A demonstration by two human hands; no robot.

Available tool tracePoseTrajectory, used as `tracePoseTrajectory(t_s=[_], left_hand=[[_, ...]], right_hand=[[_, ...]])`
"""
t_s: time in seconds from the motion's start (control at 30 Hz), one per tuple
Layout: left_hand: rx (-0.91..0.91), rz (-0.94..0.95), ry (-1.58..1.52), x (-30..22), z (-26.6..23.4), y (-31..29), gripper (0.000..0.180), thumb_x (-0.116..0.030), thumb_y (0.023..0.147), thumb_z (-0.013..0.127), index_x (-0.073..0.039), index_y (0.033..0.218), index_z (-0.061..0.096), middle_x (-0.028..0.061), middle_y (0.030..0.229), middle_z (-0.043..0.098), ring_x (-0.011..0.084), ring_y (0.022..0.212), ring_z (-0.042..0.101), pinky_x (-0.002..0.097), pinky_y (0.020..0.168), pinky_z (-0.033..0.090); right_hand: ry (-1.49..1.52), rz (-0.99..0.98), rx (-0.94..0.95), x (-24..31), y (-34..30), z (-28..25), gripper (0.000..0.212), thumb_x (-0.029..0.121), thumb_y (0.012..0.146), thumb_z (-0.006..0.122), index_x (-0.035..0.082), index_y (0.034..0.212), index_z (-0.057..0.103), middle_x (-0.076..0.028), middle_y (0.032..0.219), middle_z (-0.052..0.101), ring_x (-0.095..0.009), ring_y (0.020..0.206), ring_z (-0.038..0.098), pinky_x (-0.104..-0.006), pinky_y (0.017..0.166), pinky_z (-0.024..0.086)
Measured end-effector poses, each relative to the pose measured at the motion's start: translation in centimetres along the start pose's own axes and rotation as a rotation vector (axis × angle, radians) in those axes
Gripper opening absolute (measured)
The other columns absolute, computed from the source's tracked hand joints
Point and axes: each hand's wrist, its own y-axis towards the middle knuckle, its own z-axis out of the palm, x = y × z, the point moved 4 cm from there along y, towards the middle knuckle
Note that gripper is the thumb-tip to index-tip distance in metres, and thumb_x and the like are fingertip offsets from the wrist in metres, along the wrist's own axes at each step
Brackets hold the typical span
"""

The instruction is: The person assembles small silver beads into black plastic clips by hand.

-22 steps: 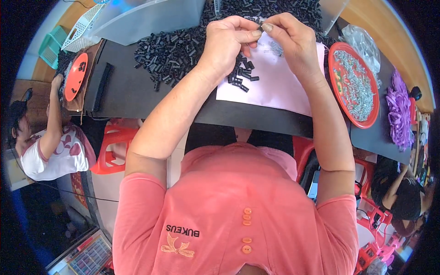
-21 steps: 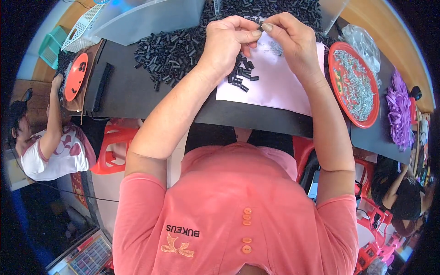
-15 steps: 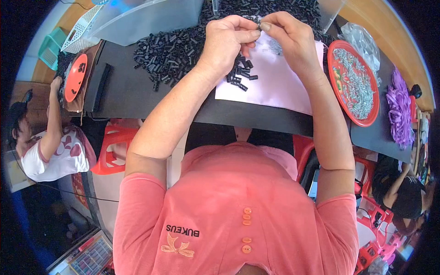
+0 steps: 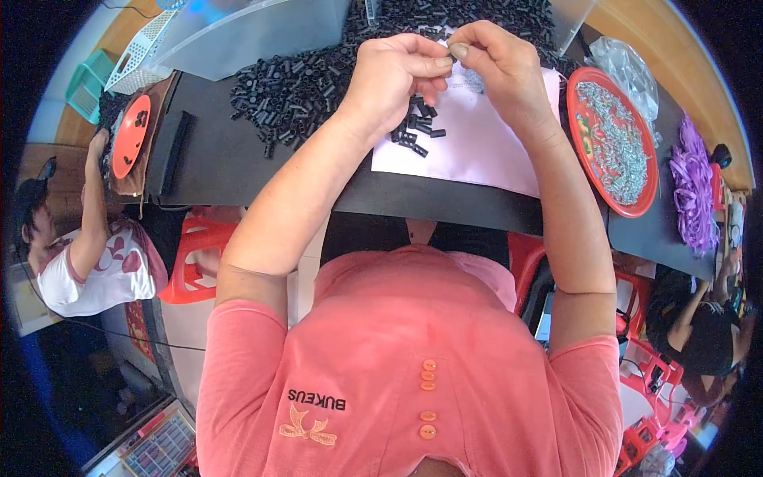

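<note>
Over a white sheet (image 4: 485, 159) on the dark table, my two hands meet with the fingertips pinched together. My left hand (image 4: 393, 79) has thumb and forefinger closed, the other fingers curled beneath. A small dark piece shows at the tips; its exact kind is hidden by my fingers. My right hand (image 4: 505, 79) is closed in a pinch against the same spot, and I cannot make out what is in it. Below my left hand, several short black plastic tubes (image 4: 417, 131) lie loose on the sheet. Small silvery pieces (image 4: 469, 81) lie on the sheet between my hands.
A big heap of black tubes (image 4: 290, 99) spreads left and behind, beside a clear plastic bin (image 4: 246, 40). At right are a red plate (image 4: 582, 147) of small metal parts, a clear bag (image 4: 624, 63) and purple strips (image 4: 691, 191). Other people sit at both sides.
My hands stay together at the same place, with only a slight shift of the fingers. The right hand's fingers are drawn in a little. The view has shifted slightly.
</note>
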Motion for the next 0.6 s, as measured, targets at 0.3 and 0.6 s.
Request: tracePoseTrajectory(t_s=[0.3, 0.6], left_hand=[[-0.060, 0.030, -0.066, -0.3, -0.7, 0.3, 0.012, -0.002, 0.081, 0.065, 0.007, 0.089, 0.062, 0.0141, 0.077, 0.065, 0.0192, 0.062, 0.062, 0.0261, 0.051, 0.049], [-0.050, -0.051, -0.018, -0.2, 0.0, -0.1, 0.011, -0.004, 0.084, 0.063, 0.005, 0.090, 0.065, 0.0107, 0.078, 0.066, 0.0171, 0.065, 0.063, 0.0271, 0.058, 0.051]], right_hand=[[-0.116, -0.090, -0.074, 1.6, -0.3, 0.9, 0.027, 0.017, 0.073, 0.070, 0.006, 0.096, 0.062, -0.009, 0.087, 0.063, -0.028, 0.074, 0.064, -0.0363, 0.066, 0.051], [-0.455, -0.279, -0.231, 1.1, -0.9, 2.1, 0.023, 0.016, 0.068, 0.070, 0.008, 0.087, 0.060, -0.008, 0.078, 0.059, -0.027, 0.064, 0.061, -0.0374, 0.057, 0.050]])
